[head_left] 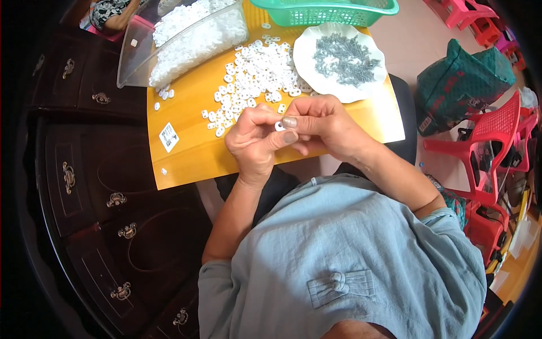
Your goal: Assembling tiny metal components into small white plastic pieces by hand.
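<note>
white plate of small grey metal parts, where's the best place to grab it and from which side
Probably the white plate by its bare near-left rim, coming from the person's side. The grey parts fill its middle, the green basket crowds the far edge, and the right side overhangs the yellow board.

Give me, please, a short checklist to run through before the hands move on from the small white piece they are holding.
1. White piece pinched between both hands: ok, left hand and right hand meet on it.
2. Loose white pieces within reach on the yellow board: ok.
3. White plate of small grey parts stocked: ok.
4. Grey part already fitted into the held piece: cannot tell, fingers hide it.
5. Clear tray of white pieces stays on the board: not ok, it overhangs the edge.
</note>
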### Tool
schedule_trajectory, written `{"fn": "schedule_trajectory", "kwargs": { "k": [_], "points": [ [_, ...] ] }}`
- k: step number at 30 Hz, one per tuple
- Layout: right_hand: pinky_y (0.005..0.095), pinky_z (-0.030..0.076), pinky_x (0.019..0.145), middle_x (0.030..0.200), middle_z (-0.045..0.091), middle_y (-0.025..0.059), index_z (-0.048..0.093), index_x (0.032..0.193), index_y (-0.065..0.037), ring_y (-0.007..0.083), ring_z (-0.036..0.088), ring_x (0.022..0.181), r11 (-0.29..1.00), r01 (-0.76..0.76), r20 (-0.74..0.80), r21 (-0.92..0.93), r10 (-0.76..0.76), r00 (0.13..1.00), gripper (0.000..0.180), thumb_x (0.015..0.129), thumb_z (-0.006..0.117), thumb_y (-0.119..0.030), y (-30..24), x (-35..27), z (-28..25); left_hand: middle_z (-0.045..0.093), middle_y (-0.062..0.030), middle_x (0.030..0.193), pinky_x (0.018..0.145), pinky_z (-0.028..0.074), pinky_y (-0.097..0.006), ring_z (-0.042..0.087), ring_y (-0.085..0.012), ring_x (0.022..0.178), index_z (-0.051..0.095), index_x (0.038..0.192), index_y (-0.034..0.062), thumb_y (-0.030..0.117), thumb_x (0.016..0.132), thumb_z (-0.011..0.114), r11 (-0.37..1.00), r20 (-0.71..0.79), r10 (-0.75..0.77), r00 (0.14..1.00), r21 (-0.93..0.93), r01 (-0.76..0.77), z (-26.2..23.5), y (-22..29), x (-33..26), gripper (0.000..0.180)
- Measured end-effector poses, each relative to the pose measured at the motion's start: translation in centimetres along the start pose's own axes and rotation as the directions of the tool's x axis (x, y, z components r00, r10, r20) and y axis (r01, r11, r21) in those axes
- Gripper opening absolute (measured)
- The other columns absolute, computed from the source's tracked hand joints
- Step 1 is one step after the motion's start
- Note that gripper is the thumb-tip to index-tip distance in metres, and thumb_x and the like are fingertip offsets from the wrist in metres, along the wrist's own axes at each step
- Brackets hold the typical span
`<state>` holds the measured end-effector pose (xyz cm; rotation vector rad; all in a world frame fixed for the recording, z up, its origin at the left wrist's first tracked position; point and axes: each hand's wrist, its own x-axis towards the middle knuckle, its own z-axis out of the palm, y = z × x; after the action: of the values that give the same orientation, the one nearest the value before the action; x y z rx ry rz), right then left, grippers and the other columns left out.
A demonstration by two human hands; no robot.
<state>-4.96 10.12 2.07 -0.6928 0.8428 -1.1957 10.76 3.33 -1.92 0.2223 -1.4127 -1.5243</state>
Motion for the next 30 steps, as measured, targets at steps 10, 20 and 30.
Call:
{"fn": "schedule_trajectory", "kwargs": {
  "k": [10,20,30],
  "points": [
    [0.0409,0.051,0.081,0.093,0.069,0.0199,0.066,0.087,-0.003,0.0273,0.069,0.093,-0.222,-0.359,-0.119,-0.907,-0.681,0.723,0.01,0.081,0.069,-0.01,-14.1,6.0,-6.3,0.058,-0.007,0.084,0.061,0.048,-0.025,0.057,-0.0141,0.071,0.064,0.09,-0.002,-0.006,0.074,0.076,0.635,-0.138,-0.111,0.984,0.752,0.177,-2.2,0.5,0.3,0.021],
    [0.0394,0.053,0.074,0.09,0.066,0.0075,0.069,0.098,-0.009,0.0289,0.066,0.087,-0.451,0.007,0.313,-0.892,-0.607,0.731,0.019,0.079,0.072,-0.008,-5.6,1.6,-10.7,0.058,-0.0127,0.088,0.073,0.049,-0.04,0.058,-0.0326,0.085,0.063,0.092,0.0025,0.005,0.073,0.078,0.366,0.063,-0.083,0.995,0.93,-0.028,-0.8,0.4,1.4,0.025],
    [0.0369,0.052,0.07,0.081,0.062,0.0101,0.065,0.082,-0.003,0.0264,0.063,0.079,-0.339,0.034,0.268,-0.94,-0.673,0.689,0.007,0.077,0.07,-0.002,-3.9,1.6,-12.7,0.056,-0.0118,0.086,0.07,0.047,-0.044,0.059,-0.0334,0.083,0.057,0.085,0.0039,0.004,0.078,0.072,0.226,0.158,-0.133,0.978,0.966,-0.125,-0.3,-1.0,1.2,0.017]
  ]
}}
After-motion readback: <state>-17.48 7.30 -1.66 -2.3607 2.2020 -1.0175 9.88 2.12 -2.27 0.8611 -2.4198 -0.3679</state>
